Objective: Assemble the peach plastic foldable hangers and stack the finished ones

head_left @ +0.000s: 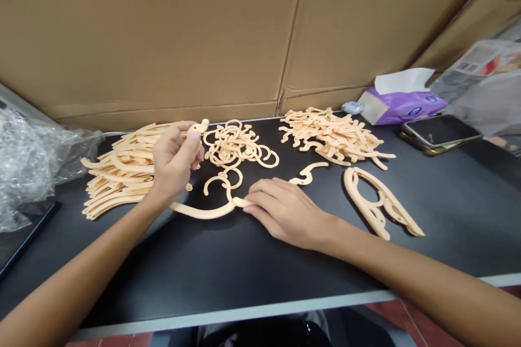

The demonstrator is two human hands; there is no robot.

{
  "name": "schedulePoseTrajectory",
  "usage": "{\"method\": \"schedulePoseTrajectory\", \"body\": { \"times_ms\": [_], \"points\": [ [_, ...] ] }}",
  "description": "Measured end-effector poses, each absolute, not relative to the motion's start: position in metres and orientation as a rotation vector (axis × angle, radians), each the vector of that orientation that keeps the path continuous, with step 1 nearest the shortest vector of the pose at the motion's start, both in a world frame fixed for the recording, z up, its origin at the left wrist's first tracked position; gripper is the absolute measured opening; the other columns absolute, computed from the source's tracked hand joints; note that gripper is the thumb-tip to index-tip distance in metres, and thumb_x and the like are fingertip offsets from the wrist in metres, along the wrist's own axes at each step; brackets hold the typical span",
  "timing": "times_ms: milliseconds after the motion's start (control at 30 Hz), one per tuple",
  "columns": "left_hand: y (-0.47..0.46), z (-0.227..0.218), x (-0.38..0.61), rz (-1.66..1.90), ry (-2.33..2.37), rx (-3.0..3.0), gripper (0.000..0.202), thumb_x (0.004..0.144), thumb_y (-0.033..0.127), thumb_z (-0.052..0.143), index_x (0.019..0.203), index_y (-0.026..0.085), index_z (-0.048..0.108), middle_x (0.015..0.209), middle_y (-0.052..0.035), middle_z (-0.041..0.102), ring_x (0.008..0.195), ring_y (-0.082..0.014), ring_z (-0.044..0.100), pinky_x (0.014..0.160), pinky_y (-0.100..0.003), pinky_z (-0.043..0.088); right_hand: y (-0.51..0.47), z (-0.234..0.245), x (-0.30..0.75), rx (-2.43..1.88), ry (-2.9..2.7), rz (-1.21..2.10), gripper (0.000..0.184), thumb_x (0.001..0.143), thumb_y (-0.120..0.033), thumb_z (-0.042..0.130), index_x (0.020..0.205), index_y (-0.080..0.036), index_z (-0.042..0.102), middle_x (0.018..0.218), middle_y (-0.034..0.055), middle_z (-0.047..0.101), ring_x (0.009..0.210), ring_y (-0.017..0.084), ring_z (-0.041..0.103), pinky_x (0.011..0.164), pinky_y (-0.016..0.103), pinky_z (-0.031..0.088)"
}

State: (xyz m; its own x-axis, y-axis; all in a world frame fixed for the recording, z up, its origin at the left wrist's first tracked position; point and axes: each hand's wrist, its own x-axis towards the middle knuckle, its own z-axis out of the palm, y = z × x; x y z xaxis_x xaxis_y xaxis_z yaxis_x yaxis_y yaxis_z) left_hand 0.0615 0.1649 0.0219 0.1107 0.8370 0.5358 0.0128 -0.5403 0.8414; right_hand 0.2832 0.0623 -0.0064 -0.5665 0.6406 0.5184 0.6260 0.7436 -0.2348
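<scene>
Raised in front of the cardboard, my left hand (pixel 177 160) pinches a small peach plastic hanger piece (pixel 200 126) between thumb and fingers. My right hand (pixel 285 211) rests low over the table with its fingers closed on one end of a hanger arm (pixel 203 212), whose long curved part extends left beneath my left wrist. Curved hooks (pixel 234 176) lie just behind the arm, one of them meeting it near my right fingertips; whether they are joined I cannot tell. A wavy short piece (pixel 310 172) lies behind my right hand, partly hidden by it.
Long hanger arms (pixel 122 173) are heaped at left, hooks (pixel 236 143) in the middle, short wavy pieces (pixel 331 133) behind right. A folded hanger (pixel 366 200) lies to the right. Tissues (pixel 402 103), a phone (pixel 442 130) and bubble wrap (pixel 36 160) flank the black table (pixel 195 276).
</scene>
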Motion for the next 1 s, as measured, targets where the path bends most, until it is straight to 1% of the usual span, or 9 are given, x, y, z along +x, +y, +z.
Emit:
{"method": "schedulePoseTrajectory", "body": {
  "times_ms": [133, 333, 400, 467, 533, 633, 733, 833, 1000],
  "points": [
    [0.182, 0.028, 0.048, 1.490, 0.819, 1.568, 0.025, 0.082, 0.038, 0.077, 0.090, 0.018, 0.064, 0.052, 0.0061, 0.054, 0.041, -0.0075, 0.047, 0.033, -0.020, 0.030, 0.058, -0.006, 0.281, -0.831, -2.330, -0.044, 0.023, 0.101, -0.024, 0.051, 0.090, -0.012, 0.069, 0.088, 0.0076, 0.072, 0.078, 0.017, 0.065, 0.073, 0.031, 0.050],
    [0.195, 0.027, 0.040, 1.484, 0.839, 1.488, 0.025, 0.075, 0.035, 0.080, 0.082, 0.017, 0.064, 0.050, 0.0069, 0.051, 0.041, -0.0075, 0.048, 0.031, -0.020, 0.028, 0.052, 0.000, 0.279, -0.701, -2.300, -0.175, 0.020, 0.098, -0.021, 0.055, 0.089, -0.011, 0.070, 0.087, 0.0081, 0.072, 0.072, 0.017, 0.062, 0.068, 0.031, 0.050],
    [0.194, 0.027, 0.041, 1.484, 0.842, 1.476, 0.025, 0.075, 0.035, 0.080, 0.083, 0.017, 0.064, 0.049, 0.0076, 0.048, 0.042, -0.0079, 0.048, 0.032, -0.019, 0.028, 0.053, 0.003, 0.280, -0.721, -2.268, -0.225, 0.017, 0.097, -0.018, 0.056, 0.089, -0.011, 0.070, 0.086, 0.0085, 0.073, 0.072, 0.017, 0.062, 0.067, 0.032, 0.049],
    [0.192, 0.027, 0.042, 1.482, 0.845, 1.474, 0.025, 0.076, 0.035, 0.079, 0.084, 0.017, 0.063, 0.048, 0.0081, 0.046, 0.043, -0.0084, 0.049, 0.032, -0.019, 0.028, 0.057, 0.005, 0.284, -0.772, -2.207, -0.262, 0.014, 0.096, -0.015, 0.057, 0.091, -0.011, 0.069, 0.089, 0.0098, 0.073, 0.077, 0.019, 0.064, 0.070, 0.033, 0.050],
    [0.190, 0.026, 0.044, 1.471, 0.852, 1.483, 0.025, 0.077, 0.035, 0.078, 0.086, 0.017, 0.063, 0.049, 0.0077, 0.047, 0.043, -0.0083, 0.049, 0.033, -0.019, 0.029, 0.065, 0.006, 0.290, -0.833, -2.131, -0.277, 0.011, 0.095, -0.014, 0.057, 0.095, -0.012, 0.067, 0.092, 0.0110, 0.074, 0.082, 0.021, 0.066, 0.074, 0.035, 0.052],
    [0.183, 0.023, 0.049, 1.432, 0.869, 1.508, 0.025, 0.079, 0.036, 0.075, 0.090, 0.016, 0.065, 0.049, 0.0066, 0.050, 0.041, -0.0086, 0.046, 0.032, -0.020, 0.028, 0.077, 0.006, 0.301, -0.958, -1.994, -0.262, 0.008, 0.094, -0.014, 0.058, 0.098, -0.014, 0.065, 0.089, 0.0107, 0.074, 0.080, 0.022, 0.066, 0.073, 0.037, 0.054],
    [0.173, 0.020, 0.057, 1.347, 0.898, 1.548, 0.024, 0.081, 0.037, 0.073, 0.091, 0.017, 0.064, 0.042, 0.0087, 0.042, 0.039, -0.0105, 0.046, 0.033, -0.020, 0.029, 0.087, 0.006, 0.311, -1.076, -1.862, -0.188, 0.015, 0.092, -0.015, 0.061, 0.106, -0.015, 0.065, 0.095, 0.0110, 0.075, 0.084, 0.023, 0.069, 0.078, 0.039, 0.057],
    [0.162, 0.018, 0.064, 1.184, 0.921, 1.624, 0.027, 0.082, 0.042, 0.072, 0.092, 0.019, 0.062, 0.045, 0.0079, 0.047, 0.037, -0.0082, 0.041, 0.035, -0.019, 0.030, 0.092, 0.008, 0.317, -1.117, -1.749, -0.112, 0.025, 0.090, -0.016, 0.063, 0.115, -0.017, 0.065, 0.103, 0.0102, 0.075, 0.089, 0.021, 0.071, 0.082, 0.038, 0.060],
    [0.147, 0.016, 0.072, 0.993, 0.962, 1.698, 0.037, 0.081, 0.045, 0.073, 0.100, 0.016, 0.061, 0.049, 0.0072, 0.051, 0.041, -0.0076, 0.044, 0.037, -0.017, 0.031, 0.095, 0.015, 0.323, -1.166, -1.645, -0.096, 0.024, 0.089, -0.020, 0.062, 0.112, -0.020, 0.069, 0.105, 0.0087, 0.076, 0.091, 0.022, 0.072, 0.083, 0.038, 0.061]
  ]
}}
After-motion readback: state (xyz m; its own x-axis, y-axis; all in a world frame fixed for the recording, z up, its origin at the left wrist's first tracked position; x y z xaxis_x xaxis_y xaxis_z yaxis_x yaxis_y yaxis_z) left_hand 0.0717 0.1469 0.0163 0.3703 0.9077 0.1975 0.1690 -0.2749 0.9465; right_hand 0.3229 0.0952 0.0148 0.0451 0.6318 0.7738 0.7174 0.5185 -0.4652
